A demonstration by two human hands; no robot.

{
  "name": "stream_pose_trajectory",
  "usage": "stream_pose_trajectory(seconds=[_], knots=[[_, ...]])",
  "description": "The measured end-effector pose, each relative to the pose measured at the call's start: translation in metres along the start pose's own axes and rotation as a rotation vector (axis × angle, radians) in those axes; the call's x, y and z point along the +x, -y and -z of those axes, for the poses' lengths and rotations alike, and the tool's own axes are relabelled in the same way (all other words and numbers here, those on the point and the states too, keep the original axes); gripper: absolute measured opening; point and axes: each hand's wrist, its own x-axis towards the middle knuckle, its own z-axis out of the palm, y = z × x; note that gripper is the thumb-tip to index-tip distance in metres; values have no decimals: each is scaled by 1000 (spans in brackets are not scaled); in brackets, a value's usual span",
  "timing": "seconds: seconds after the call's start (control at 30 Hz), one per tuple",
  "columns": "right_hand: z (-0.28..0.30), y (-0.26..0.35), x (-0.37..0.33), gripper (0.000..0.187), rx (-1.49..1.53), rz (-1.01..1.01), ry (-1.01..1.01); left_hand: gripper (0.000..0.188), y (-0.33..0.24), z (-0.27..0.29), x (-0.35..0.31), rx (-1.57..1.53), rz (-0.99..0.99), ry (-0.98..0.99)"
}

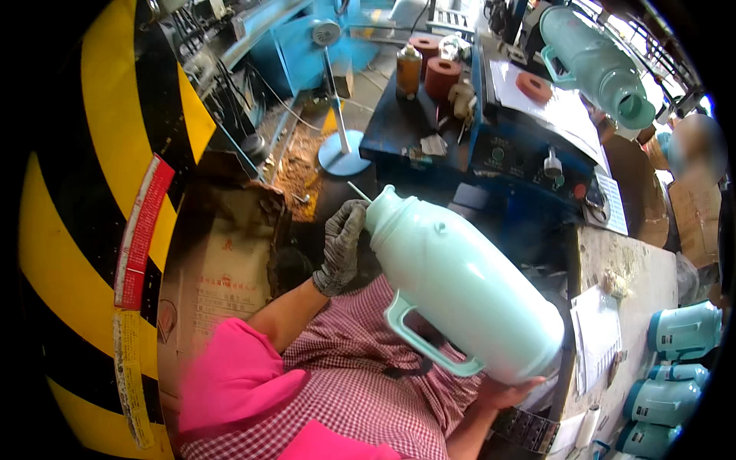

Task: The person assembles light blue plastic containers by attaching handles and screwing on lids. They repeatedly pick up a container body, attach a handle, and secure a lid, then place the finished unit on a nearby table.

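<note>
A pale green plastic flask body [468, 280] with a side handle [429, 345] lies tilted across my front, its mouth up to the left and its base down to the right. My left hand [342, 245], in a grey glove, is closed beside the mouth. From its fingertips a thin pale strip [358, 191] sticks out next to the rim; I cannot tell whether it is a tool or plastic. Under the base, my bare right hand [510, 392] supports the flask body, its fingers partly hidden.
A second green flask body [594, 61] is at the upper right, above a blue machine [521, 157]. Red-brown rolls [443, 77] and a spray can [409, 70] stand on a dark table. Several flask bodies [664, 401] fill the right edge. A striped panel [107, 192] stands left.
</note>
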Motion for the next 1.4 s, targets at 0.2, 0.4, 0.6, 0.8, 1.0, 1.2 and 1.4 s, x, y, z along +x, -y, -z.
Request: stream_pose_trajectory(seconds=[0.2, 0.4, 0.6, 0.8, 1.0, 1.2, 1.4], knots=[[-22, 6, 8, 74, -181, -278, 27, 28, -7, -25, 40, 128, 231, 282], [-22, -27, -8, 64, -335, -557, 36, 27, -1, -58, 35, 206, 157, 449], [-18, -36, -12, 55, -426, -696, 73, 35, 12, -79, 16, 144, 258, 593], [-17, -41, -9, 46, -486, -790, 155, 45, 4, -96, 16, 187, 285, 722], [-5, -5, 8, 39, -599, -904, 212, 18, -68, -71, 72, 3, 255, 395], [17, 135, 114, 21, -1100, -629, 61, 21, -144, -32, 122, 338, -363, 390], [36, 176, 316, 32, -1010, 354, -392, 42, -158, -88, 75, 987, -808, 723]])
